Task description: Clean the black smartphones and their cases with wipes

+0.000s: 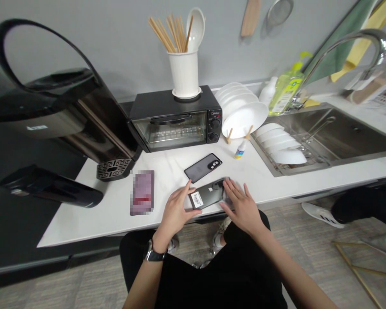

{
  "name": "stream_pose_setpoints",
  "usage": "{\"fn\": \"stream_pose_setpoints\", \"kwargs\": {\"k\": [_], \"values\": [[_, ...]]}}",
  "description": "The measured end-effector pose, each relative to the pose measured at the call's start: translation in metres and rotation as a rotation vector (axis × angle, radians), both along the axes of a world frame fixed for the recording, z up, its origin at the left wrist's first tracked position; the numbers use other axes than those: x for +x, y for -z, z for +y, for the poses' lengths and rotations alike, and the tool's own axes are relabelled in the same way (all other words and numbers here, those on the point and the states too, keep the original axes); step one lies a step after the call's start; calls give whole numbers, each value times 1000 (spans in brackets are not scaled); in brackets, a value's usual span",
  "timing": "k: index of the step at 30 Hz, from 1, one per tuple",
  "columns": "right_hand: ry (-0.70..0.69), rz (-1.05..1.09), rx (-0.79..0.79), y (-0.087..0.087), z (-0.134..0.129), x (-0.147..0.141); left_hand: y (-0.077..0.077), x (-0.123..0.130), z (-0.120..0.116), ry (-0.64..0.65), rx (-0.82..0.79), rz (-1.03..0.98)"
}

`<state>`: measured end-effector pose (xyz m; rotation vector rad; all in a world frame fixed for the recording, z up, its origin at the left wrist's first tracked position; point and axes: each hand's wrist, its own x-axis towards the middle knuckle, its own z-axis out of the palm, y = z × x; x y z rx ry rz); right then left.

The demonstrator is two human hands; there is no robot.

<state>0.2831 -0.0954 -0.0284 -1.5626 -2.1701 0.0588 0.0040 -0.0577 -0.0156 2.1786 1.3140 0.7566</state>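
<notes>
A dark grey smartphone lies back side up near the counter's front edge, a white barcode label at its left end. My left hand grips that end, thumb on the near side and fingers on the far side. At the other end, my right hand holds the phone, with its fingers over the camera area and its thumb at the near edge. Just behind the phone rests a dark phone case with a camera cutout. A small white bottle with a blue and yellow label stands behind my right hand.
A blurred-out purple rectangle lies left of my hands on the white counter. Behind are a toaster oven, a utensil holder and plates. A black dispenser stands left; the sink is right.
</notes>
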Motion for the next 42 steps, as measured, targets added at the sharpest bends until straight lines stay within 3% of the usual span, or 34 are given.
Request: {"fn": "stream_pose_setpoints", "kwargs": {"k": [4,7,9,13,18,20,22,26,28,30,33,36,38,40,42], "values": [[-68,52,-12,0,18,-51,1,0,-1,8,-4,-14],[-210,88,-38,-6,4,-96,3,-1,-3,-18,1,-5],[-262,94,-49,-9,-12,-107,3,-1,-4,-31,2,5],[-286,40,-81,-9,-35,-70,2,-1,-5,-7,18,16],[-26,-17,-19,1,-16,-1,4,0,-2,-14,2,33],[59,0,15,4,1,-3,5,0,-2,-16,-1,35],[67,27,38,5,13,-27,6,0,-3,-13,2,36],[-123,64,10,-1,4,-98,5,1,-6,-28,-7,100],[-190,73,-15,-5,-12,-116,2,1,-8,-58,-34,155],[-226,65,-35,-7,-27,-112,-1,2,-9,-62,-50,184],[-211,31,-47,-5,-41,-72,-3,3,-9,-45,-57,174],[-53,5,-14,2,-33,-25,-3,3,-8,-58,-69,159],[58,5,19,7,-17,-9,-3,4,-7,-65,-73,159],[119,20,49,9,0,-15,-3,4,-7,-66,-74,158],[90,34,63,8,11,-39,-2,4,-7,-62,-69,156]]}}
